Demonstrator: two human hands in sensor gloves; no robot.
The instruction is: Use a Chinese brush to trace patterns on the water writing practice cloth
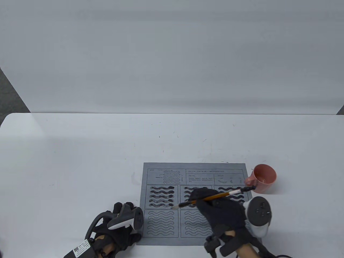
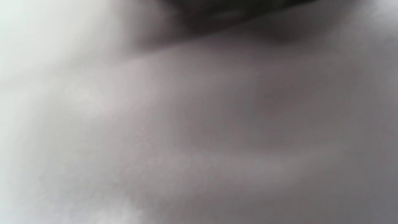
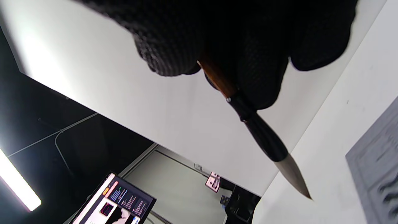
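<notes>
The cloth (image 1: 194, 203), grey and rectangular, lies flat near the table's (image 1: 80, 150) front edge, and serves as the landmark here. Behind it and to its left the white tabletop stretches bare to a white backdrop; a pink cup (image 1: 264, 178) stands just off its far right corner, the handle touching or nearly touching the cloth edge. The left hand (image 1: 122, 228) rests on the table at the cloth's near left corner, fingers at its edge; whether they are curled I cannot tell, and the left wrist view is only a grey blur. Over the cloth's right half the right hand (image 1: 217, 209) pinches the brush (image 1: 212, 197) around its brown shaft. The brush lies at a shallow slant, long axis running across the cloth, pale tip pointing left toward the filled-in wavy panel, tail end toward the cup. In the right wrist view the tip (image 3: 293, 180) hangs clear of the surface. Beyond the backdrop that view shows a dark room, a lit screen (image 3: 116, 205) and a strip light.
</notes>
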